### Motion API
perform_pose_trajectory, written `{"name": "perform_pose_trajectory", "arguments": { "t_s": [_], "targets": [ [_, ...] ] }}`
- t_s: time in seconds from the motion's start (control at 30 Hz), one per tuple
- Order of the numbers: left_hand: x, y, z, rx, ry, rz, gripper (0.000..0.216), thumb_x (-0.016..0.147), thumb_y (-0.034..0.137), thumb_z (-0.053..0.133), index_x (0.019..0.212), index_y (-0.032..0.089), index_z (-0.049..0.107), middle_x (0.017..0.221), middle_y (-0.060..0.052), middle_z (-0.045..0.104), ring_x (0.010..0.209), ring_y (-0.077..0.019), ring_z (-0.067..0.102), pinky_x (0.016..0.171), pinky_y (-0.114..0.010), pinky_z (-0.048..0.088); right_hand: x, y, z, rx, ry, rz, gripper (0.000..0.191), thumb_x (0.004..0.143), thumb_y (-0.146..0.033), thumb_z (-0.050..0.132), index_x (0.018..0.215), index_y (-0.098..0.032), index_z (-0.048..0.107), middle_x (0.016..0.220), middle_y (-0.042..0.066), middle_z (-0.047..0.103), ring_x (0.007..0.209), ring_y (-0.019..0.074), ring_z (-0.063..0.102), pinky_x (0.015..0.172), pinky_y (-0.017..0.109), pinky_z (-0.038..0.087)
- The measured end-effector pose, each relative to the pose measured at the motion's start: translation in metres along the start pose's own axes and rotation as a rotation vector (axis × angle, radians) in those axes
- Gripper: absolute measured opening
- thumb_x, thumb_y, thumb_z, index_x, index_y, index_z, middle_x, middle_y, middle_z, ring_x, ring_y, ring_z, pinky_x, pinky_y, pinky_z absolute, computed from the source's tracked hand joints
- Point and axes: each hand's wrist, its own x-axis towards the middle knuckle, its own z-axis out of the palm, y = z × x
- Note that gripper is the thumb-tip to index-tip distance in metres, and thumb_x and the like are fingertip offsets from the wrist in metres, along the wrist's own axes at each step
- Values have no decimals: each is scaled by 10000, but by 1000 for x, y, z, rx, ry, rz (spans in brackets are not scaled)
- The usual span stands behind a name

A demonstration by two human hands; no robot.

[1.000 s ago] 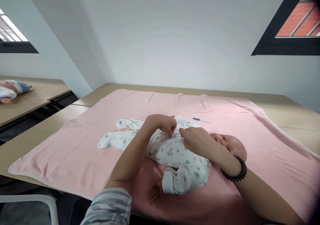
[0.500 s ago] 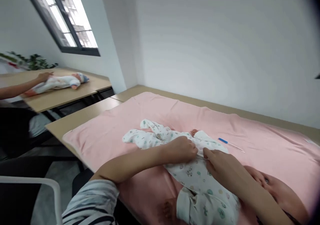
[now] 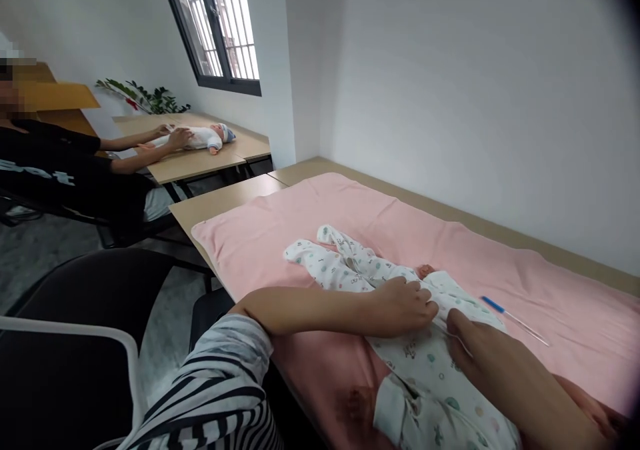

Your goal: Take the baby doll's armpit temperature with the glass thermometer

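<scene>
Pink fleece blanket (image 3: 280, 230) covers the light wooden tabletop (image 3: 220, 203), and on it lies a baby doll in a white printed cotton sleepsuit (image 3: 425, 363), stretched out under both of the person's hands. Left hand (image 3: 405, 307), coming out of a grey-and-white striped sleeve (image 3: 220, 397), rests on the doll's middle with its fingers curled together and pinching a fold of the white fabric at the suit's front. Right hand (image 3: 487, 353) sits just beside it, touching the same cloth; its fingers press down on the suit's chest, but whether they actually grip the fabric I cannot tell. The two hands nearly meet over the front opening. Beyond the left hand, the suit's two legs (image 3: 325, 263) run away from the person, splayed slightly apart on the blanket. A small pink doll hand (image 3: 425, 271) shows just past the left hand's knuckles. Just beyond the right hand, apart from it, a thin thermometer with a blue tip (image 3: 513, 317) lies on the blanket. Near the person's body, below the right hand, the suit's cuffed sleeve (image 3: 395, 410) hangs toward the blanket's edge.

Well away to the left, another person in a dark top (image 3: 60, 170) has both hands on a second doll in a blue cap (image 3: 200, 137) on a separate tabletop.
</scene>
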Motion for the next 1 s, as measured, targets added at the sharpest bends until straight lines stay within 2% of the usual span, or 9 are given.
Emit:
{"name": "perform_pose_trajectory", "arguments": {
  "t_s": [0.1,0.2,0.3,0.57,0.73,0.87,1.0],
  "targets": [
    [2,-7,-1,-30,-67,10,235,805,93,678,1025,105,595,954,-111,627,831,-230,643,559,-346,464,0,-3,-3,-16,15,-6,90,978,-235,322,930,-242,398,795,48,639,720,266,633,591,340,280],
    [2,-8,-3,-25,-63,36,166,812,50,645,956,120,606,904,-93,628,794,-226,648,520,-349,442,0,-7,-7,-23,15,-7,85,969,-201,329,931,-238,396,808,46,642,721,254,626,586,332,279],
    [2,-6,-6,-22,-52,43,99,855,40,579,898,122,617,882,-97,642,789,-233,657,552,-360,470,0,-10,-9,-27,19,-9,99,964,-177,326,920,-238,391,812,39,633,726,244,616,584,327,283],
    [2,-8,-11,-56,-185,59,104,813,74,653,913,101,652,911,-126,665,822,-257,669,639,-364,498,-9,-14,-24,35,14,-13,136,990,-190,320,944,-228,443,803,23,608,696,209,566,579,322,288],
    [-6,-29,-30,-87,-237,37,246,902,90,546,1136,121,616,955,-100,666,809,-235,659,614,-335,436,-26,-3,-45,154,32,-42,75,977,-222,425,956,-240,494,837,10,625,728,193,578,591,306,311],
    [-12,-54,-50,-105,-319,-12,123,948,112,499,925,145,615,894,-70,652,758,-210,624,610,-315,373,-38,9,-58,182,31,-52,104,970,-211,440,886,-232,498,833,3,626,731,178,557,614,302,324],
    [-18,-70,-66,-246,-289,-66,147,977,197,511,862,194,601,865,-13,644,759,-176,589,625,-297,340,-46,17,-66,300,-14,-91,93,969,-261,484,978,-255,576,870,0,661,743,173,586,623,281,354]
  ]
}}
